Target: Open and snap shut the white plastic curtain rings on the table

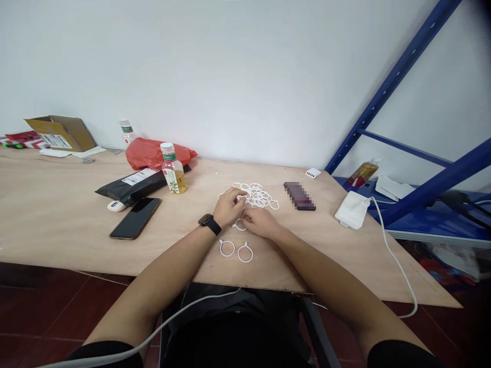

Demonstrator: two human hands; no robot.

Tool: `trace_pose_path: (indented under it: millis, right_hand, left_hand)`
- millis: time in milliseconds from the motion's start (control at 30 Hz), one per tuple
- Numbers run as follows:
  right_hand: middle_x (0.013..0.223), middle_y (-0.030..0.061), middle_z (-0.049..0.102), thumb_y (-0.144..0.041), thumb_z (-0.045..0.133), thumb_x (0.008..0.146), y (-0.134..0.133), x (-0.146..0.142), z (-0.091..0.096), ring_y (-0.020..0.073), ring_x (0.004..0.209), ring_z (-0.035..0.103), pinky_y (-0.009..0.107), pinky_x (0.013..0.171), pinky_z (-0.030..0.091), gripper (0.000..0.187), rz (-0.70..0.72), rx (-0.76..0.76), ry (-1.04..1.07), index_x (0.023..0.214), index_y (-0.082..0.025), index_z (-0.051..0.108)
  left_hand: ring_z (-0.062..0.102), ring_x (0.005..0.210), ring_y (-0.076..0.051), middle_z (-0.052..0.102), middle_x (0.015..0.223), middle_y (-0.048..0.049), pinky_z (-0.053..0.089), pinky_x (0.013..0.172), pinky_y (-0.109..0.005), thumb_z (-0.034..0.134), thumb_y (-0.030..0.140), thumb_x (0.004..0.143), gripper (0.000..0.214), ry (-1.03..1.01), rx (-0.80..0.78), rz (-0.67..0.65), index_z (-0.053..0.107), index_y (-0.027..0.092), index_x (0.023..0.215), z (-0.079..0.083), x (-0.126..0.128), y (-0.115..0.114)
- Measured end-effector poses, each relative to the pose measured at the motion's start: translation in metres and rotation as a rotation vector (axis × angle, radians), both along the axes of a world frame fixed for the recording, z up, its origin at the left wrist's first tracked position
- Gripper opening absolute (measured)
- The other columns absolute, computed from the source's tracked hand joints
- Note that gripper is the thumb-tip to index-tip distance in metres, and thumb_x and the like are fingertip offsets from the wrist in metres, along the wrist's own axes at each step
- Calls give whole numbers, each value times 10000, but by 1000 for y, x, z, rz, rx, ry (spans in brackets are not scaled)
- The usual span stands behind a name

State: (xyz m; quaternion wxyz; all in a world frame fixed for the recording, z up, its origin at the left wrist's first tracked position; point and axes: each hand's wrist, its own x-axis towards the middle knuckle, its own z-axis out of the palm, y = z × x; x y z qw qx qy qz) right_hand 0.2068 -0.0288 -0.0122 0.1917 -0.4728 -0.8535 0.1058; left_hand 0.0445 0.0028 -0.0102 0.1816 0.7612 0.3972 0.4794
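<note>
The left hand (229,204), a dark watch (209,223) on its wrist, has its fingers bunched narrow, the tips touching the near-left edge of a pile of white rings (258,195) at the middle of the table (57,214). Whether a ring is pinched there cannot be told. The right hand (259,221) is curled narrow just beside it, knuckles up, and a single ring (240,225) shows partly between the 2 hands, touching the right fingers. 2 more rings (235,250) lie side by side nearer the front edge, just apart from each other.

Bare wood lies open in front of both forearms down to the table's front edge, and wide to the left. A dark phone (135,218) lies left of the hands, near a capped bottle (173,169) and a black bag (128,187). To the right, a blurred dark block (299,196) sits beside the pile, and a white box (352,209) with a white cable (395,260) sits close to the table's right edge, beside a blue shelf frame (395,76).
</note>
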Motion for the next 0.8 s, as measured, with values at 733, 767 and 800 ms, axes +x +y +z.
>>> trace_pose_path:
  millis: [733, 767, 800]
  right_hand:
    - [601, -29, 581, -341, 570, 798, 11, 14, -1, 121, 523, 509, 229, 534, 379, 139, -269, 69, 530, 763, -207, 578]
    - [604, -29, 579, -346, 570, 800, 11, 14, -1, 121, 526, 509, 229, 535, 381, 142, -273, 65, 534, 783, -206, 584]
    - [606, -31, 577, -351, 568, 805, 11, 14, -1, 121, 524, 508, 229, 536, 383, 150, -272, 58, 537, 821, -204, 595]
  left_hand:
    - [497, 532, -81, 624, 652, -8, 402, 522, -206, 675, 355, 772, 309, -310, -311, -170, 709, 114, 963, -3, 5, 2]
    - [496, 524, -81, 625, 644, -6, 402, 517, -208, 677, 370, 772, 331, -313, -326, -182, 713, 112, 975, -2, 5, 2]
    - [501, 522, -82, 630, 645, -6, 406, 517, -210, 675, 383, 773, 355, -312, -335, -196, 715, 111, 997, -2, 5, 1]
